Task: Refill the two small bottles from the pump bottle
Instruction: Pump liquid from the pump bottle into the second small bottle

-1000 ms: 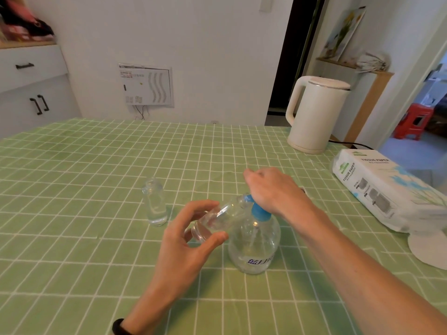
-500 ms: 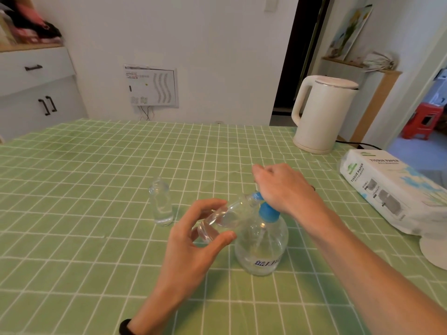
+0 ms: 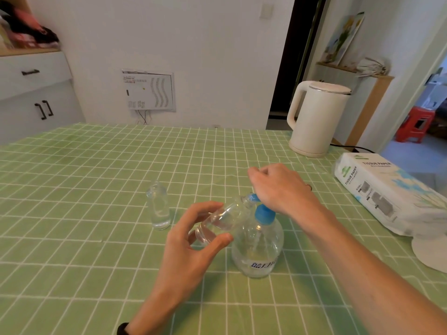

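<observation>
Pump head (image 3: 254, 197) mostly hidden under right hand (image 3: 278, 189), white disc (image 3: 433, 255) cut by right edge, wall panel (image 3: 148, 90) print unreadable

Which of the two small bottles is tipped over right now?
The small bottle gripped by the left hand, tilted with its mouth at the blue spout of the pump bottle. The other small bottle stands upright on the table, untouched.

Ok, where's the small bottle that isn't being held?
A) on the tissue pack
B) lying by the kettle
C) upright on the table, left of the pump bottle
C: the free small bottle stands upright left of the pump bottle; the left hand holds the other small bottle.
</observation>
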`<state>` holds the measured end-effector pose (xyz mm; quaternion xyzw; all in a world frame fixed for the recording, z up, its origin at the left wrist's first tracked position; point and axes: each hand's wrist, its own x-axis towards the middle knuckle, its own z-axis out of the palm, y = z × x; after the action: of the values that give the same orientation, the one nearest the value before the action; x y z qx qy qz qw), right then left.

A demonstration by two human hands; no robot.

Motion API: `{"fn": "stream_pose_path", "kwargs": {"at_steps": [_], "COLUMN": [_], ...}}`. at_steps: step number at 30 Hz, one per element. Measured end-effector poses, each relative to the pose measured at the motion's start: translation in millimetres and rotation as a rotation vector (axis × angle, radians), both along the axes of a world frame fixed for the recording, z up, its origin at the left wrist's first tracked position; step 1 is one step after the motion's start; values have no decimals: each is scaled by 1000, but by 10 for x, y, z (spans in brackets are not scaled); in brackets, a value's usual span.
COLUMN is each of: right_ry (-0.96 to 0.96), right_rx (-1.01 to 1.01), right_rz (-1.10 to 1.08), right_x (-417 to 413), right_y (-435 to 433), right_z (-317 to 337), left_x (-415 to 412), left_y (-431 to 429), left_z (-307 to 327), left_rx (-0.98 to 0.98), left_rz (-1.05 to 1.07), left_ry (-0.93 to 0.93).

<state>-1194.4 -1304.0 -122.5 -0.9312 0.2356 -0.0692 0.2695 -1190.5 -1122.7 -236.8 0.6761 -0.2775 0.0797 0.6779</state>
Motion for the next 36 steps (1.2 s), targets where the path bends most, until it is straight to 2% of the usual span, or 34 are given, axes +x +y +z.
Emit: {"fn": "stream_pose_path", "kwargs": {"at_steps": [6, 18, 26, 31, 36], "right_ry": [59, 24, 78, 71, 16], "right_rx": [115, -55, 89, 54, -76], "right_rz": [-11, -10, -21, -27, -14], "right_x": [27, 24, 47, 13, -1], "right_y": [-2, -23, -20, 1, 2], "right_z": [-44, 52, -71, -29, 75], "left_x": [25, -9, 28, 13, -7], "left_y": [7, 4, 29, 22, 4], "left_z": [-36, 25, -19, -2, 14], "left_rx": [14, -3, 32, 31, 20], "left_rz": [2, -8, 0, 5, 0], "left_ry": [1, -3, 4, 7, -1]}}
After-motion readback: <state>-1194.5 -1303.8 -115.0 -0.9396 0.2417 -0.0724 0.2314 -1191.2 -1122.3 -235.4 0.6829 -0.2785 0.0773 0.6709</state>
